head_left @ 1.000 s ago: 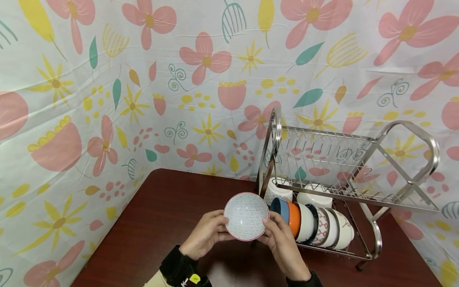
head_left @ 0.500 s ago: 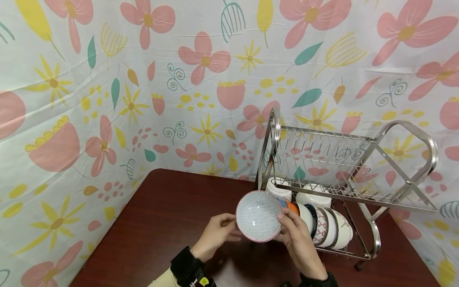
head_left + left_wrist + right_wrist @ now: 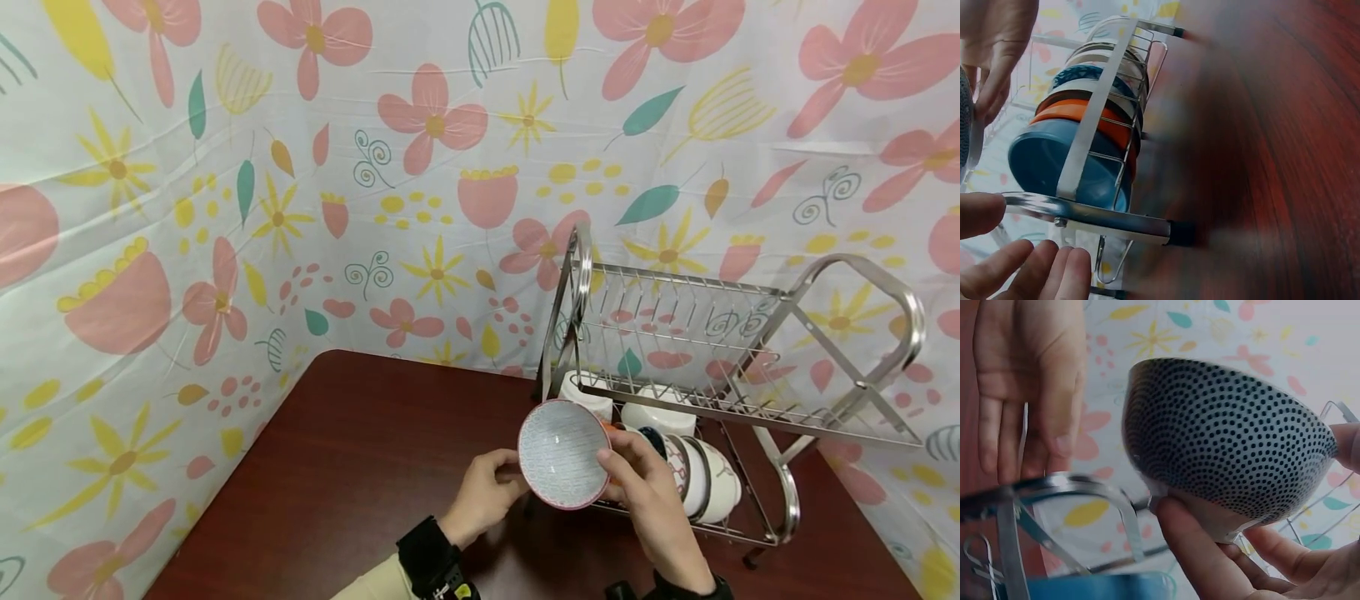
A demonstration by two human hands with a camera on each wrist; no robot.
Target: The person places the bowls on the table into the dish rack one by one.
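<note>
A small bowl (image 3: 564,454) with a pale patterned inside and a red rim is tilted toward the head camera. Dark dots cover its outside (image 3: 1222,444) in the right wrist view. My right hand (image 3: 652,508) grips it from the right, thumb on the rim and fingers under the foot. My left hand (image 3: 483,493) is just left of the bowl; the right wrist view shows a gap between them. In the left wrist view the left hand's fingers (image 3: 1047,269) are loosely bent, holding nothing, close to the rack's end frame (image 3: 1085,209).
A two-tier metal dish rack (image 3: 870,385) stands right on the dark red table (image 3: 360,433). Its lower tier holds a row of nested bowls, with a blue bowl (image 3: 1041,156) nearest and an orange bowl (image 3: 1060,111) behind. White cups (image 3: 588,396) sit at the back. A flowered cloth (image 3: 420,208) hangs behind.
The bowl has moved right, toward the rack, in my right hand, now overlapping the near bowls. My left hand has come off its rim and followed to the right.
</note>
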